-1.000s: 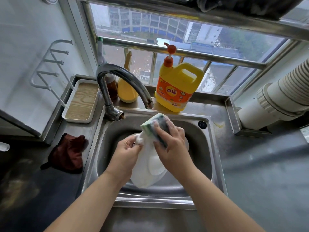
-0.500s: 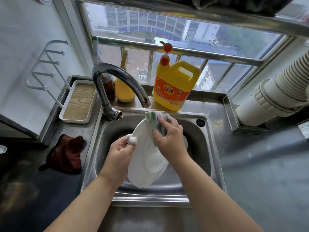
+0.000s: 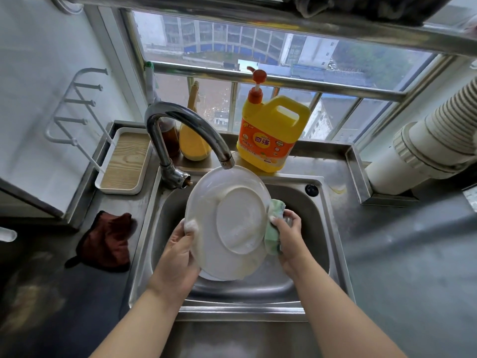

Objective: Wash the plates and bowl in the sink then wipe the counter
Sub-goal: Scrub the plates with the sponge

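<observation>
Over the sink (image 3: pixel 333 244), the left hand (image 3: pixel 178 257) grips a soapy plate (image 3: pixel 227 223) by its left rim, underside up; the right hand (image 3: pixel 289 241) clutches a sponge (image 3: pixel 273 236) against its right edge.

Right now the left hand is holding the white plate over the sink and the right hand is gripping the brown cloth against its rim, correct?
Not quite. In the head view the right hand grips a green sponge, not the brown cloth, which lies on the counter to the left of the sink. The rest stands: the left hand holds the white plate over the sink.
</observation>
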`<action>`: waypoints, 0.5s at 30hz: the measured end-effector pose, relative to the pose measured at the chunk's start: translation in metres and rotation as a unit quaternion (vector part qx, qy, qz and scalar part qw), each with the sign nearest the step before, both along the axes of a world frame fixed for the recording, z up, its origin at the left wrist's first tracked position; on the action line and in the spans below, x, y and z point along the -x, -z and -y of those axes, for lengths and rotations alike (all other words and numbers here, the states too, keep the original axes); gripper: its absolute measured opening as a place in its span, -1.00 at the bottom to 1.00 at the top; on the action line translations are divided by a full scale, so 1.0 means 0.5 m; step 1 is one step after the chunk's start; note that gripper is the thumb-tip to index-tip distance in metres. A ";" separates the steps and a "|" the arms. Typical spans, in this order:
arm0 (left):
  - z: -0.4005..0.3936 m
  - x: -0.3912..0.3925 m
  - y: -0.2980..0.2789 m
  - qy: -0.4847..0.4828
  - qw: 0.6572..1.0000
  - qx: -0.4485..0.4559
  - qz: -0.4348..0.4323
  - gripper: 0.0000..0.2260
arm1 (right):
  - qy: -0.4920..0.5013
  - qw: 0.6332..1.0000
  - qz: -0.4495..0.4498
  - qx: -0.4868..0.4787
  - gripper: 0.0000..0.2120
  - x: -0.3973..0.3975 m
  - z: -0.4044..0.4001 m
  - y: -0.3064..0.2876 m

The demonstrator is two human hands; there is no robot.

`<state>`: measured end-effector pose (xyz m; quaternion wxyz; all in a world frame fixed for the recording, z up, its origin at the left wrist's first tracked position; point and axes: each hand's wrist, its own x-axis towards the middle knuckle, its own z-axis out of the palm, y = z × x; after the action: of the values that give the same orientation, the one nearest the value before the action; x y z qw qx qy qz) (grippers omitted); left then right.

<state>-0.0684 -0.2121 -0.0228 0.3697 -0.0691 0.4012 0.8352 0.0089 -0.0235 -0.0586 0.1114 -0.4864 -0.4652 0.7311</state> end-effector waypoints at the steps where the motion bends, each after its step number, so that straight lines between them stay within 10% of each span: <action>1: 0.007 -0.001 0.013 0.023 1.000 -0.013 0.007 -0.64 | -0.003 1.000 -0.011 0.000 -0.69 0.000 -0.006 -0.002; 6: 0.050 0.035 0.025 0.180 0.983 0.030 -0.033 -0.38 | -0.067 0.992 -0.062 -0.085 -0.58 -0.005 -0.046 -0.025; 15: -0.019 0.081 -0.035 0.172 0.971 0.127 -0.106 -0.76 | -0.254 0.931 -0.009 -0.260 -0.57 0.016 -0.069 -0.078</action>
<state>-0.1087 -0.2029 -0.0054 0.4511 0.0435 0.5470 0.7039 0.0007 0.0110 -0.0194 0.0487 -0.2988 -0.7464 0.5927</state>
